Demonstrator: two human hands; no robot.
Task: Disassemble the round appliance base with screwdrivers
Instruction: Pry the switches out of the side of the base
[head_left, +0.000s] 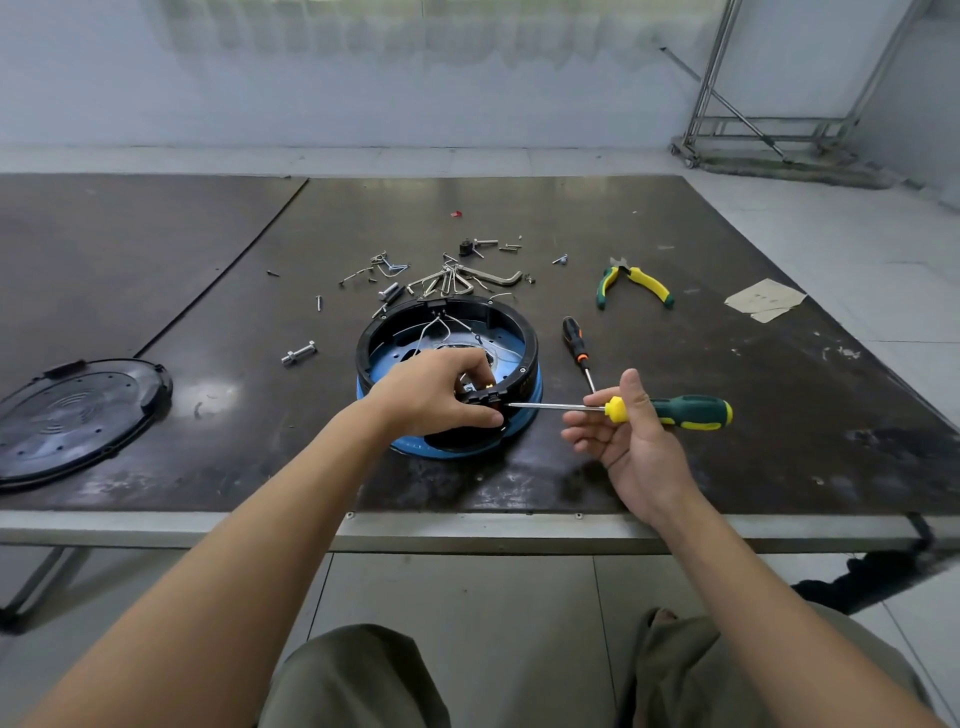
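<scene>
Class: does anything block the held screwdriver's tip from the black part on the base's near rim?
Nothing visible does. The green screwdriver in the right hand reaches the black part the left hand pinches.

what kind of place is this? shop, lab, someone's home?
Likely a bare workshop or teardown bench, not a home: a board-topped, metal-framed table, loose screws and hex keys beside an opened appliance base, and a steel rack frame behind.
</scene>
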